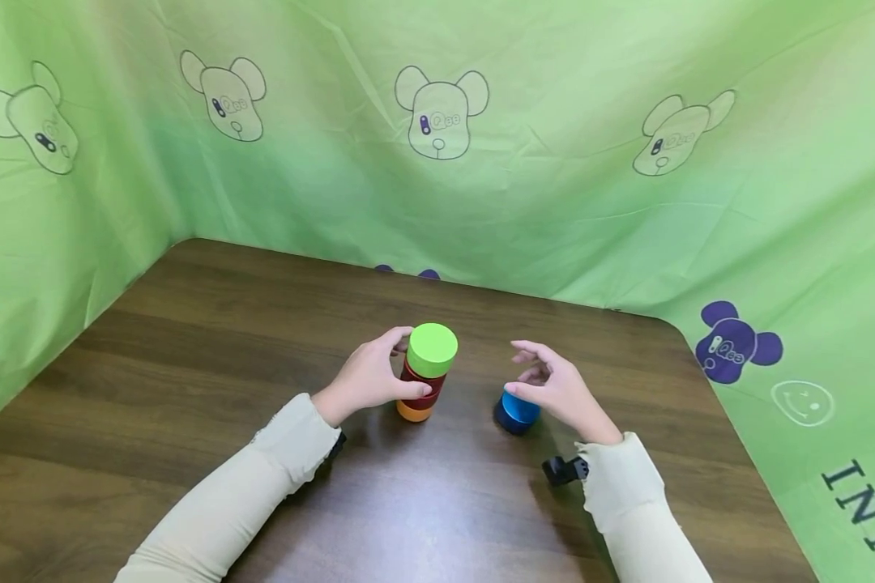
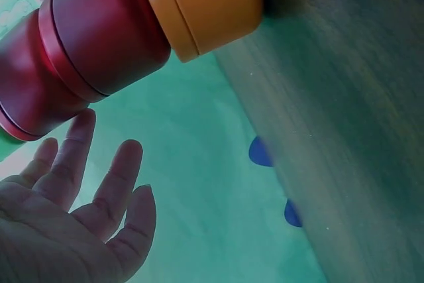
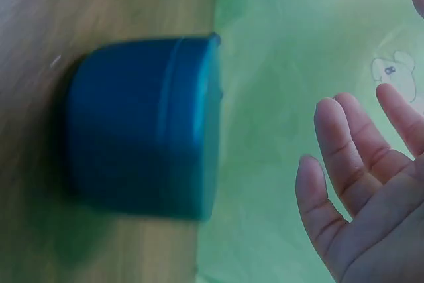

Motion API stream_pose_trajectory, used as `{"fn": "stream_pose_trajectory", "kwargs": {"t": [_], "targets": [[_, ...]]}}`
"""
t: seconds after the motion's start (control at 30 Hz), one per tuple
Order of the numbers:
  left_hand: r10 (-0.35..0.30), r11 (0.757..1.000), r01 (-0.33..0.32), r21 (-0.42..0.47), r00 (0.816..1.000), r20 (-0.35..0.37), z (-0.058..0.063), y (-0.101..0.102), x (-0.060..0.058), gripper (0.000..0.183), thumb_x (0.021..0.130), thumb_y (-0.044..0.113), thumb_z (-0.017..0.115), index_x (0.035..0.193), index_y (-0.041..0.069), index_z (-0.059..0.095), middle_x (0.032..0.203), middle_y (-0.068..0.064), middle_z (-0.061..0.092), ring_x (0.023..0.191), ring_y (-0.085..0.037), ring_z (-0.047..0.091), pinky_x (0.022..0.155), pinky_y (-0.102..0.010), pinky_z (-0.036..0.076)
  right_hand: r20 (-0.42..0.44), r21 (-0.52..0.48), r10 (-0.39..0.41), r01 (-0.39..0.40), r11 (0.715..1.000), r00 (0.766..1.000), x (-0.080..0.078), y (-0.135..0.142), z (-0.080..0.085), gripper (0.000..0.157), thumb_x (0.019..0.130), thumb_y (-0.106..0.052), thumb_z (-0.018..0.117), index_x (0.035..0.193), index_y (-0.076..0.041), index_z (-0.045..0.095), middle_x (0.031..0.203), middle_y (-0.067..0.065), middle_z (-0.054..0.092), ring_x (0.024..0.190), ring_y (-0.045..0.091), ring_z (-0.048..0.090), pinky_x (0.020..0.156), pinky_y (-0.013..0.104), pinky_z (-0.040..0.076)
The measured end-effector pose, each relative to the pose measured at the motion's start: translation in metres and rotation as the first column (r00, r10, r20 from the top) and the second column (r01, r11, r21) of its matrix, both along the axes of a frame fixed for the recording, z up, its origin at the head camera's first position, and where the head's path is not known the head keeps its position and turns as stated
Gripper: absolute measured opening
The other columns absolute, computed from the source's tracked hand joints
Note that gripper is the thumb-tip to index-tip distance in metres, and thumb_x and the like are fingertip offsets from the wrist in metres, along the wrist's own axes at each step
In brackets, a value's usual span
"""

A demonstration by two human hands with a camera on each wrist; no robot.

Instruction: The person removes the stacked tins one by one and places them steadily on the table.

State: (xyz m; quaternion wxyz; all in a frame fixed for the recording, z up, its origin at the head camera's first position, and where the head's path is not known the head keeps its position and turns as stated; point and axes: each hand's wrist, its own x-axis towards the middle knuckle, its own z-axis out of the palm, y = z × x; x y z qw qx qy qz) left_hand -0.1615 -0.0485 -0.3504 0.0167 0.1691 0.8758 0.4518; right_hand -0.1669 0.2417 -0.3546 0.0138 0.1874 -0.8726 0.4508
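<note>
An upright stack of cups stands on the table: an orange cup [image 1: 414,411] at the bottom, two dark red cups [image 2: 109,24] above it, and a bright green cup [image 1: 433,350] on top with a flat face up. My left hand [image 1: 370,374] is around the stack's left side, thumb across the red part in front and fingers behind. In the left wrist view, those fingers are spread and loosely bent, one fingertip right at the red edge. Over a blue cup [image 3: 142,127], my right hand [image 1: 554,390] hovers with relaxed fingers and nothing between them. The blue cup stands right of the stack.
The brown wooden table [image 1: 248,324] has a rounded far edge. A green cloth [image 1: 547,210] printed with mouse-head figures hangs behind it and along both sides. A black wrist device [image 1: 563,470] sits under the right sleeve.
</note>
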Motion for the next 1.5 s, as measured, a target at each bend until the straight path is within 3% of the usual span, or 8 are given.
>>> {"fn": "stream_pose_trajectory", "kwargs": {"t": [0.23, 0.43, 0.77, 0.97, 1.13, 1.5], "targets": [[0.002, 1.0, -0.002, -0.01, 1.0, 0.003, -0.003, -0.002, 0.0, 0.077, 0.071, 0.028, 0.081, 0.136, 0.004, 0.048, 0.114, -0.011, 0.065, 0.111, -0.031, 0.058, 0.089, -0.047, 0.046, 0.004, -0.076, 0.034, -0.034, 0.996, 0.999, -0.006, -0.028, 0.002, 0.057, 0.08, 0.0, 0.072, 0.132, 0.004, 0.05, 0.112, 0.021, 0.059, 0.088, 0.03, 0.062, 0.081, 0.027, 0.05], [-0.002, 1.0, 0.002, -0.006, 1.0, 0.007, -0.003, 0.0, 0.0, 0.076, 0.071, 0.028, 0.082, 0.135, 0.004, 0.049, 0.113, -0.011, 0.065, 0.111, -0.031, 0.058, 0.089, -0.046, 0.046, 0.007, -0.098, 0.041, -0.04, 0.994, 0.999, -0.007, -0.05, 0.007, 0.06, 0.079, -0.001, 0.074, 0.133, 0.002, 0.05, 0.113, 0.021, 0.06, 0.089, 0.028, 0.061, 0.081, 0.029, 0.05], [0.011, 0.999, -0.012, -0.033, 1.0, -0.017, -0.001, -0.001, -0.002, 0.055, 0.07, 0.027, 0.083, 0.117, 0.007, 0.062, 0.1, -0.005, 0.067, 0.102, -0.027, 0.06, 0.083, -0.041, 0.047, 0.008, -0.137, 0.089, -0.087, 0.987, 0.996, -0.009, -0.08, 0.008, 0.061, 0.077, 0.0, 0.075, 0.133, 0.004, 0.049, 0.11, 0.021, 0.06, 0.084, 0.026, 0.06, 0.076, 0.031, 0.051], [0.003, 0.999, -0.006, -0.043, 0.999, -0.05, 0.0, -0.002, -0.003, 0.051, 0.07, 0.028, 0.083, 0.112, 0.007, 0.063, 0.096, -0.003, 0.068, 0.097, -0.025, 0.062, 0.079, -0.037, 0.048, 0.02, -0.154, 0.131, -0.127, 0.98, 0.991, -0.009, -0.09, 0.009, 0.068, 0.076, -0.002, 0.077, 0.136, 0.003, 0.046, 0.108, 0.017, 0.061, 0.084, 0.023, 0.06, 0.075, 0.032, 0.052], [-0.014, 0.999, 0.013, -0.036, 0.999, -0.042, -0.002, -0.002, -0.004, 0.05, 0.07, 0.028, 0.083, 0.112, 0.007, 0.064, 0.095, -0.002, 0.069, 0.097, -0.027, 0.062, 0.079, -0.036, 0.048, 0.003, -0.137, 0.11, -0.109, 0.985, 0.994, -0.008, -0.092, 0.01, 0.07, 0.074, -0.004, 0.078, 0.137, 0.0, 0.047, 0.108, 0.016, 0.061, 0.084, 0.023, 0.057, 0.076, 0.037, 0.05], [-0.028, 1.0, 0.028, 0.006, 1.0, -0.01, -0.001, -0.005, -0.005, 0.058, 0.071, 0.026, 0.084, 0.121, 0.004, 0.064, 0.096, -0.006, 0.071, 0.092, -0.024, 0.066, 0.08, -0.036, 0.051, -0.037, -0.096, 0.105, -0.108, 0.989, 0.994, -0.008, -0.095, 0.012, 0.061, 0.075, -0.006, 0.078, 0.13, 0.003, 0.053, 0.11, 0.015, 0.063, 0.094, 0.026, 0.056, 0.081, 0.038, 0.047]]}}
